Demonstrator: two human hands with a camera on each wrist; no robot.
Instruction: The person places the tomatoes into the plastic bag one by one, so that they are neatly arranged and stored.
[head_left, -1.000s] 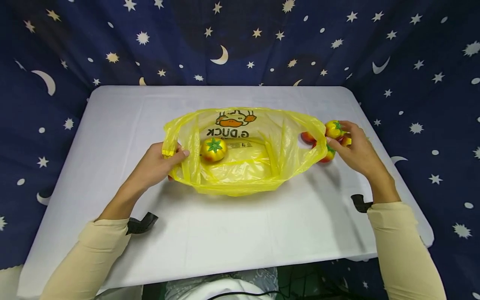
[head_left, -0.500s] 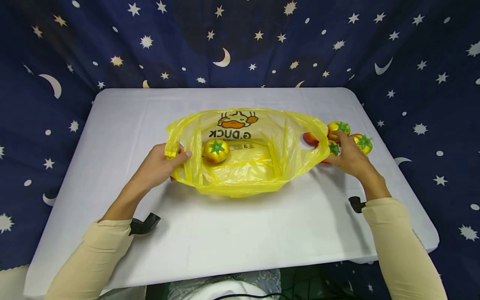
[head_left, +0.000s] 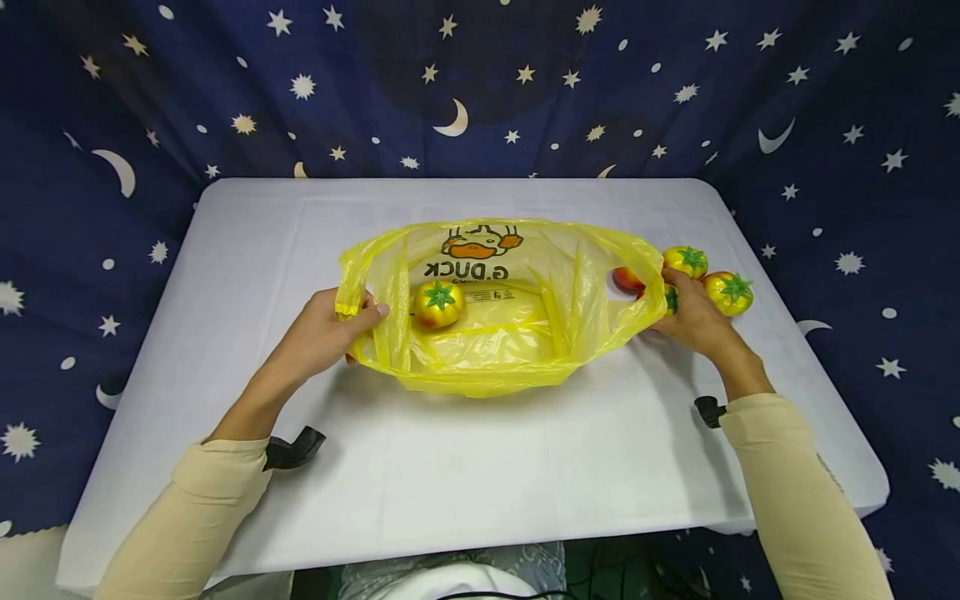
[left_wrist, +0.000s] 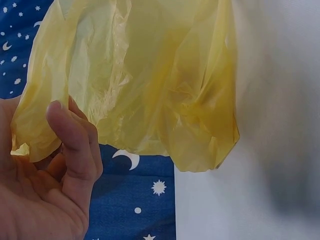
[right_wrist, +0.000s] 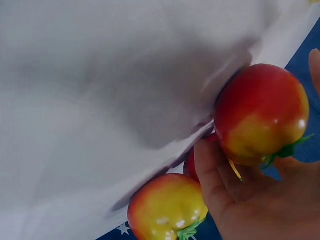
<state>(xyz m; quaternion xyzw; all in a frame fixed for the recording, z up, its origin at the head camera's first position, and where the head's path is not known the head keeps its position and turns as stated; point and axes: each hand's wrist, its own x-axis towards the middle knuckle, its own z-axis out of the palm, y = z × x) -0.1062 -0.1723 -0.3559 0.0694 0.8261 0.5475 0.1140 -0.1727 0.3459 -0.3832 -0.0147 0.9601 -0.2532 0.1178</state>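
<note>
My left hand (head_left: 318,337) pinches the left rim of a yellow plastic bag (head_left: 480,375), which spreads wide with its mouth facing up. A cartoon duck and mirrored lettering show through its far side. One yellow-red tomato (head_left: 438,303) with a green star-shaped top lies inside, towards the left. In the left wrist view, thumb and fingers of the left hand (left_wrist: 70,165) bend around the thin plastic. Beyond the bag's right end, my right hand (head_left: 697,317) reaches among tomatoes. From the right wrist, a red-yellow tomato (right_wrist: 262,115) sits between its fingers and thumb, the thumb apart from it.
Close to the right hand lie more tomatoes, one yellow-green topped (head_left: 686,261), one at the right (head_left: 727,293) and a red one (head_left: 627,279) partly behind the bag. A white cloth covers the table (head_left: 450,475). A dark blue curtain (head_left: 480,92) hangs behind.
My right hand has moved down and left among the tomatoes, uncovering the rightmost one. The left hand keeps its hold on the bag. The whole head view has shifted slightly.
</note>
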